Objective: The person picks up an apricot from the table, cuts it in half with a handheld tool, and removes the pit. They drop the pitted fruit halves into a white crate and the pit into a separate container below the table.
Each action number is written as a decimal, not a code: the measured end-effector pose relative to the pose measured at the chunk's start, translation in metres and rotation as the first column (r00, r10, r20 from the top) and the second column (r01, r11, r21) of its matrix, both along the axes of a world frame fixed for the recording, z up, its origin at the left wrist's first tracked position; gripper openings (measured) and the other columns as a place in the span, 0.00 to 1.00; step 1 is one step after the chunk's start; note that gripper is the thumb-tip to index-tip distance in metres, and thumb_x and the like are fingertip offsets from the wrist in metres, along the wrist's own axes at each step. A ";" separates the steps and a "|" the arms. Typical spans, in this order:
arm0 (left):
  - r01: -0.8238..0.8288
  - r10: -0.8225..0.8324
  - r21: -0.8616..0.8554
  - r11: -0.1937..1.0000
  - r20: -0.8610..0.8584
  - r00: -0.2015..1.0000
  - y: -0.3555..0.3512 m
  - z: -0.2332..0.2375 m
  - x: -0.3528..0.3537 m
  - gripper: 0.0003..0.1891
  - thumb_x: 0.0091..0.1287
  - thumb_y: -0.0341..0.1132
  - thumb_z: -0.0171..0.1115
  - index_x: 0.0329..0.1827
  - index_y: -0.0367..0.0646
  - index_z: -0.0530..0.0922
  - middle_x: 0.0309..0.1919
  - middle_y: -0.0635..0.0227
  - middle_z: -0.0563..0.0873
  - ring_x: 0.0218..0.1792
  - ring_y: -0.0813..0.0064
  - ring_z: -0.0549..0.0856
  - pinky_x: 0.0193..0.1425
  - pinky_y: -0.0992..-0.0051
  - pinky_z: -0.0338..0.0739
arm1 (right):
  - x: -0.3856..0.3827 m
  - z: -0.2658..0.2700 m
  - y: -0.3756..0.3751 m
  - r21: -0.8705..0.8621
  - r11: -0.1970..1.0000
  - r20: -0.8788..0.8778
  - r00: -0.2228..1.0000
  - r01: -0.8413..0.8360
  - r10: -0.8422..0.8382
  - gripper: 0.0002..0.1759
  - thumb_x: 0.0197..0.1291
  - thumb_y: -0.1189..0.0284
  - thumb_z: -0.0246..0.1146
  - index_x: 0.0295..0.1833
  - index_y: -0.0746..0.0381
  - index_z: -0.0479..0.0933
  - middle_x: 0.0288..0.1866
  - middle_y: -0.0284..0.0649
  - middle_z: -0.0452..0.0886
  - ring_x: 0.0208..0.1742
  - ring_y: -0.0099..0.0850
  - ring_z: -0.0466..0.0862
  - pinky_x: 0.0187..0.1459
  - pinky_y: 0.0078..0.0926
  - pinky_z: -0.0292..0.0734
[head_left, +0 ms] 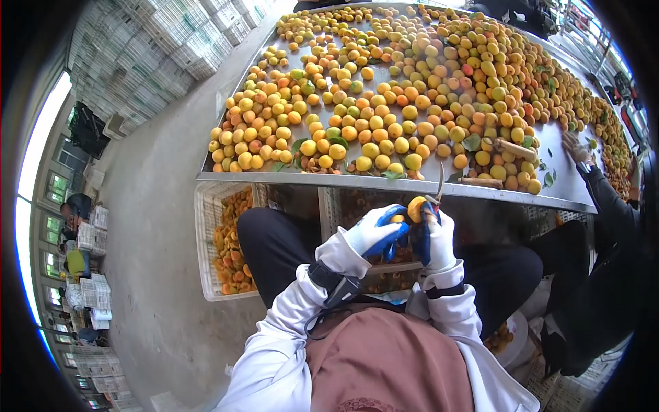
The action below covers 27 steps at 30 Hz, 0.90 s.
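Observation:
Both hands wear white gloves with blue palms, above my lap and just off the table's near edge. My left hand (378, 231) has its fingers curled round a yellow-orange fruit, of which a small part shows. My right hand (436, 237) grips a small tool with a curved metal blade (441, 182) pointing up. Another yellow-orange fruit (416, 209) sits between the two hands, against the right fingers. Many yellow and orange fruits (377, 122) with some green leaves cover the metal table (288, 179).
Under the table stands a white crate (208, 257) of orange fruit pieces. Wooden handles (482, 182) lie near the table's edge. At the right a co-worker's hand (575, 147) rests on the table. Stacked crates (161, 51) and other people are at the left.

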<state>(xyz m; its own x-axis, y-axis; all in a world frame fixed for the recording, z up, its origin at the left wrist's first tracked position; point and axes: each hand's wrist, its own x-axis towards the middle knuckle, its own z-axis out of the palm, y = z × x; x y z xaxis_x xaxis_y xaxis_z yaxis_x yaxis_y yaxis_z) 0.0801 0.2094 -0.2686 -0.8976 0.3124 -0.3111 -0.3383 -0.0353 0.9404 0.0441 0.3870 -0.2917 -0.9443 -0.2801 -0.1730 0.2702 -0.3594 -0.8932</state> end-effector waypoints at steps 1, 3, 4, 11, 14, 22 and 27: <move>-0.036 0.033 0.170 0.985 0.019 0.999 -0.004 -0.002 0.001 0.24 0.72 0.42 0.64 0.65 0.37 0.75 0.43 0.66 0.87 0.36 0.79 0.84 0.39 0.79 0.79 | -0.001 -0.004 0.001 -0.043 0.999 0.077 0.997 0.002 0.002 0.18 0.76 0.59 0.61 0.47 0.64 0.83 0.30 0.29 0.81 0.26 0.17 0.75 0.27 0.16 0.68; -0.099 0.107 0.389 0.916 0.001 0.994 -0.008 0.002 0.004 0.23 0.73 0.41 0.63 0.66 0.39 0.75 0.47 0.64 0.88 0.37 0.77 0.85 0.42 0.77 0.80 | -0.003 -0.008 0.007 -0.080 0.997 0.155 0.988 0.002 0.010 0.18 0.76 0.58 0.61 0.46 0.63 0.82 0.28 0.29 0.80 0.23 0.16 0.74 0.24 0.16 0.66; -0.168 0.177 0.400 0.901 0.015 0.984 -0.009 0.006 0.007 0.21 0.75 0.40 0.60 0.66 0.38 0.75 0.53 0.59 0.87 0.39 0.75 0.86 0.47 0.74 0.82 | -0.002 -0.008 0.010 -0.223 0.975 0.209 0.977 0.019 0.029 0.18 0.76 0.57 0.61 0.46 0.63 0.82 0.27 0.29 0.78 0.21 0.17 0.73 0.22 0.17 0.65; -0.423 0.322 0.774 0.471 0.296 0.899 0.004 -0.045 -0.003 0.26 0.81 0.53 0.49 0.68 0.40 0.76 0.65 0.51 0.82 0.58 0.57 0.85 0.67 0.57 0.79 | 0.013 0.004 -0.004 0.359 0.886 -0.570 0.821 0.294 -0.041 0.10 0.69 0.74 0.67 0.51 0.67 0.81 0.32 0.39 0.85 0.32 0.28 0.86 0.35 0.23 0.77; -0.473 0.229 0.848 0.237 0.425 0.876 0.011 -0.057 0.003 0.28 0.80 0.55 0.51 0.65 0.39 0.77 0.63 0.51 0.83 0.60 0.52 0.85 0.68 0.54 0.80 | 0.022 0.024 -0.010 0.558 0.806 -0.638 0.723 0.199 0.264 0.19 0.59 0.72 0.74 0.55 0.65 0.80 0.37 0.50 0.87 0.38 0.43 0.90 0.42 0.35 0.83; -0.624 0.226 0.710 0.325 0.583 0.781 0.015 -0.074 0.012 0.29 0.79 0.59 0.49 0.69 0.45 0.75 0.52 0.58 0.88 0.37 0.65 0.87 0.45 0.61 0.87 | 0.010 0.006 0.007 0.237 0.958 -0.336 0.939 0.164 -0.078 0.09 0.72 0.77 0.61 0.53 0.67 0.81 0.35 0.33 0.83 0.34 0.19 0.80 0.36 0.22 0.77; -0.457 0.145 0.737 0.498 0.449 0.882 0.020 -0.095 0.016 0.31 0.78 0.61 0.48 0.69 0.46 0.75 0.56 0.54 0.87 0.32 0.64 0.86 0.36 0.65 0.84 | -0.002 0.020 0.015 -0.290 0.957 -0.064 0.997 0.017 -0.037 0.13 0.77 0.71 0.58 0.58 0.66 0.81 0.42 0.38 0.85 0.36 0.22 0.81 0.39 0.18 0.76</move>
